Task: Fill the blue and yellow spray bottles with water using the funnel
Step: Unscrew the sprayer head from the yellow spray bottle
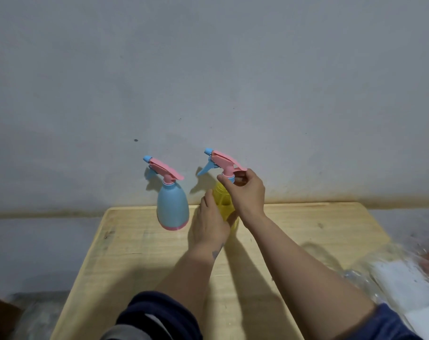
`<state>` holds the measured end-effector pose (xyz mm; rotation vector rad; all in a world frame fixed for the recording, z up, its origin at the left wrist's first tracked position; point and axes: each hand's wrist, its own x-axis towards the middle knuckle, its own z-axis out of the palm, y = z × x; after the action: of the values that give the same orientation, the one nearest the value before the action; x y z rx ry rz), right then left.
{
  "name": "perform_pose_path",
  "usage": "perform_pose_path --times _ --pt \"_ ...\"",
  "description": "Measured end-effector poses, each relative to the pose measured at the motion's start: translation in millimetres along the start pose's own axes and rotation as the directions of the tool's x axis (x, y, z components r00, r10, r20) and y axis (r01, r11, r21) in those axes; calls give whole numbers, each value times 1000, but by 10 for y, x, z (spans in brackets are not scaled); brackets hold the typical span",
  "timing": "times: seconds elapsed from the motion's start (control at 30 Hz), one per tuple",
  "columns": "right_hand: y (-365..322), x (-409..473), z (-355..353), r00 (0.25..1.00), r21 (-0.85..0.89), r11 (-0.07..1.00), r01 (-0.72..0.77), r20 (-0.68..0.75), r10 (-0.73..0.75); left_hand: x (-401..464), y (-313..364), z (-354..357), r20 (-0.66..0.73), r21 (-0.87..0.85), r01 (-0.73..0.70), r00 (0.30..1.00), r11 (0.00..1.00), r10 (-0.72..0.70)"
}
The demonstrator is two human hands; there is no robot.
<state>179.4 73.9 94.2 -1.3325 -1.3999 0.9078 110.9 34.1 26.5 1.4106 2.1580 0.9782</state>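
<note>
Just below the centre of the frame, the left hand (209, 222) is wrapping around the belly of the yellow spray bottle (222, 196) while the right hand (245, 192) is pinching the collar under its pink trigger head (225, 161). The thin plastic body probably is weighing little and flexing under a squeeze, so the firm collar is likely the better place to twist, with the base steadied. Counting: two bottles, the blue spray bottle (173, 207) standing capped just left of it on the wooden table (135, 241); no funnel or water is showing.
</note>
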Motion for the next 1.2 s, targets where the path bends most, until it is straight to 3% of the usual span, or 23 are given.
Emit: perform_pose_path --times 0.23,0.4,0.5,0.63,0.8,0.97,1.13,1.2 --pt "-219 -257 -148 997 40 998 -50 65 48 -437 51 -422 77 -92 19 997 996 -12" --pt "-409 -674 -401 942 170 979 -109 331 47 -891 -25 -705 245 -385 63 969 921 36" --pt "-480 -963 -523 894 123 982 -142 443 73 -1194 -9 -839 265 -414 67 963 908 49" --pt "-569 -1354 -594 931 166 964 -206 335 141 -1530 37 -978 229 -322 51 973 945 25" --pt "-643 -1785 -689 983 109 994 -2 181 -18 -1860 155 -1078 165 -143 -22 985 989 46" --pt "-713 -1920 -811 934 199 964 -174 344 98 -2058 158 -1179 127 -69 -15 992 997 24" --pt "-733 -1988 -858 986 145 977 -159 64 151 -2220 158 -1178 100 87 -38 995 995 29" --pt "-700 -1976 -904 992 115 985 -127 42 123 -2264 162 -1150 91 108 -42 995 993 32"
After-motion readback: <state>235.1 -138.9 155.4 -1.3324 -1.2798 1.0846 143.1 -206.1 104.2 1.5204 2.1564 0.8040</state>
